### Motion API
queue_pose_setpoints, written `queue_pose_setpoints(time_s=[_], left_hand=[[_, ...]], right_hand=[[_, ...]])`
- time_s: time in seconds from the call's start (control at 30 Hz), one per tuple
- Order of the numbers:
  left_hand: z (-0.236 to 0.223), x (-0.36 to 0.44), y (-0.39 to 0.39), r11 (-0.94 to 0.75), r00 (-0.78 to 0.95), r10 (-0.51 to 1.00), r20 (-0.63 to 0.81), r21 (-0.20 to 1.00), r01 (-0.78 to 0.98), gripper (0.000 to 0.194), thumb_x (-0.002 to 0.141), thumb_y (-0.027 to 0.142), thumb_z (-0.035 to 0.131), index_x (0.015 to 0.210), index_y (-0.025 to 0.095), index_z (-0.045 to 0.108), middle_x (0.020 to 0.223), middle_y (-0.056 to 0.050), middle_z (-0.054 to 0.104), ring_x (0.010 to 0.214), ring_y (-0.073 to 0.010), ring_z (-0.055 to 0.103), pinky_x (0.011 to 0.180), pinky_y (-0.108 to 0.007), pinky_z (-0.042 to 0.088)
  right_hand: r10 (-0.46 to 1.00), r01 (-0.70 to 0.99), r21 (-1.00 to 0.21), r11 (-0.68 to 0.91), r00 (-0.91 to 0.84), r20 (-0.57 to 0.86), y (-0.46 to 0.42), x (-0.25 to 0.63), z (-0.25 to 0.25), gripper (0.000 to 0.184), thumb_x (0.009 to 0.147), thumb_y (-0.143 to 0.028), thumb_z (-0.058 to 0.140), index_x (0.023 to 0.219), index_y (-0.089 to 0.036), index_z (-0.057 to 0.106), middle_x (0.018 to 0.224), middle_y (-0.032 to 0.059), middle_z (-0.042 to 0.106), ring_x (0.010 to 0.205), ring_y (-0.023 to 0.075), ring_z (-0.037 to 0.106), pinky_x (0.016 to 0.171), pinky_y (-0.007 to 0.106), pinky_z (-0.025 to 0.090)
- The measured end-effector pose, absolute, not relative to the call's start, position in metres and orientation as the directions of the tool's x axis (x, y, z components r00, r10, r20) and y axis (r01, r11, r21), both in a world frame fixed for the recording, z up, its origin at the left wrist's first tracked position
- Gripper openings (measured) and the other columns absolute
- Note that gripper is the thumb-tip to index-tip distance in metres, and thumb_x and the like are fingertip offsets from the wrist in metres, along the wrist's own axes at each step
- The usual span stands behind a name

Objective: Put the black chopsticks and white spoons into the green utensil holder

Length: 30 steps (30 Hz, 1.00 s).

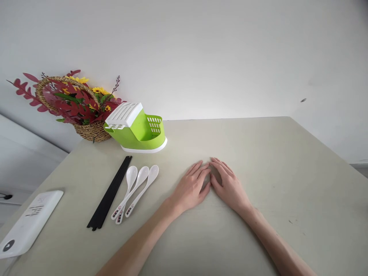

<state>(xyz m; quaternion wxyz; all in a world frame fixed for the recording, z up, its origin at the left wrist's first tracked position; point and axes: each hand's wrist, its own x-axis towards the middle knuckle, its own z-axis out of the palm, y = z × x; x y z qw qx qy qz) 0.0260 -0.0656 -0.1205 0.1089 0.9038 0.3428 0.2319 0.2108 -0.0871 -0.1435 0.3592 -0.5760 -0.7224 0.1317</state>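
Note:
My left hand lies palm down on the table, fingers stretched out, holding nothing. Beside it my right hand rests the same way, and the fingertips of the two hands meet or nearly meet. Left of my left hand are three white spoons, two of them crossed, with printed marks on their handle ends. Alongside the spoons lies a bundle of black chopsticks. Behind these stands a green and white utensil holder with a slotted white top and an open basket part.
A woven basket of red leaves and yellow flowers stands at the back left, behind the holder. At the left edge lies a white flat device with a dark round mark. The pale table meets the wall at the back.

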Motion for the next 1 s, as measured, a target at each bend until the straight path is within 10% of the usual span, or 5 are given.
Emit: queue_pose_setpoints(time_s=[1.0], left_hand=[[-0.1203,0.0258,-0.0661,-0.739,0.658,0.672,0.340,0.358,0.570,0.036,0.104,0.027,0.050,0.139,0.019,0.050,0.153,-0.012,0.056,0.154,-0.0273,0.038,0.127,-0.051,0.039]], right_hand=[[0.931,0.724,-0.625,0.293,-0.067,0.359,-0.0877,0.2100,-0.1415,0.043,0.099,-0.025,0.047,0.140,-0.022,0.059,0.154,0.0096,0.057,0.148,0.0258,0.046,0.122,0.052,0.042]])
